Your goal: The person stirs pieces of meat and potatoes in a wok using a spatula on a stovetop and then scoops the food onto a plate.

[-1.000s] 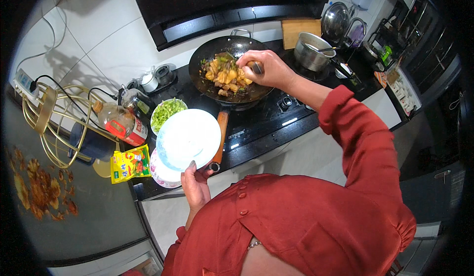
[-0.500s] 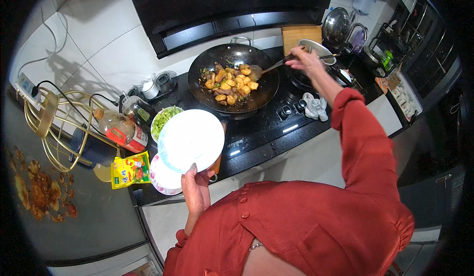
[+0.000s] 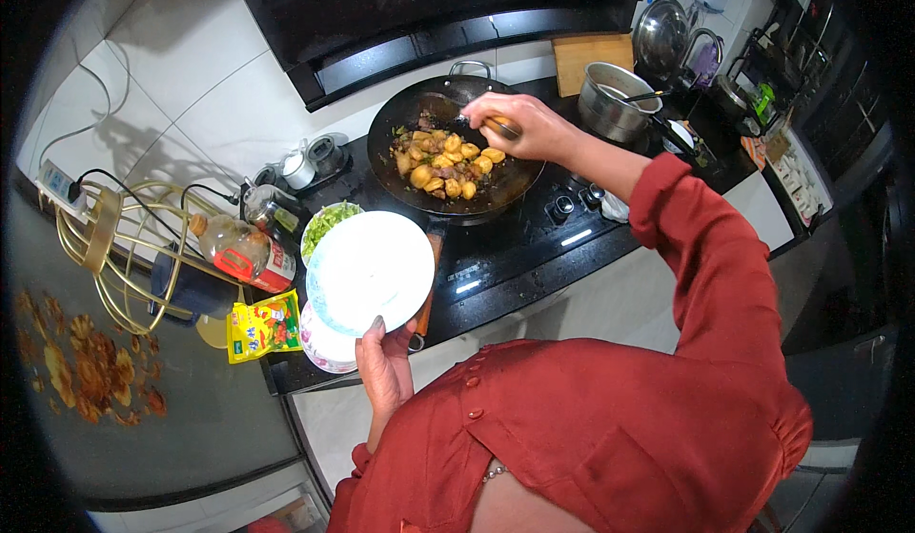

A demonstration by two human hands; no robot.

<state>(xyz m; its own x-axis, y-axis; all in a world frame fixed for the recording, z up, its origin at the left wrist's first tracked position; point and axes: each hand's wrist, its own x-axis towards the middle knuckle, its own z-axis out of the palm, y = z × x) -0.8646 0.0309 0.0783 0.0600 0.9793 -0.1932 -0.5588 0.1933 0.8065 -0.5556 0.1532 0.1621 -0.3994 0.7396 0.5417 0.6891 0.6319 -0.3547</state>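
My left hand [image 3: 386, 369] grips the near rim of a white plate [image 3: 372, 271], thumb on top; nothing lies on the plate. It is held above the counter, in front of the wok [image 3: 500, 190]. My right hand [image 3: 524, 125] is closed round the wooden handle of a spatula [image 3: 504, 129] over the wok's right side. The spatula's blade reaches toward the wok's back wall and is hard to make out. Golden browned chunks of food [image 3: 448, 161], with darker pieces and green bits, lie in the wok. Partly behind the plate is a bowl of chopped greens [image 3: 331, 223].
A yellow seasoning packet [image 3: 262, 328], a patterned bowl [image 3: 324, 347] and a red-labelled bottle [image 3: 253, 252] stand left of the plate. A gold wire rack [image 3: 124, 247] is farther left. Right of the wok are a metal pot [image 3: 615, 104], a wooden board [image 3: 586, 56] and stove knobs [image 3: 562, 207].
My right hand has swung left over the wok with the spatula, its blade leaving the food's right side for the back. The metal pot is now uncovered. The plate stays nearly still.
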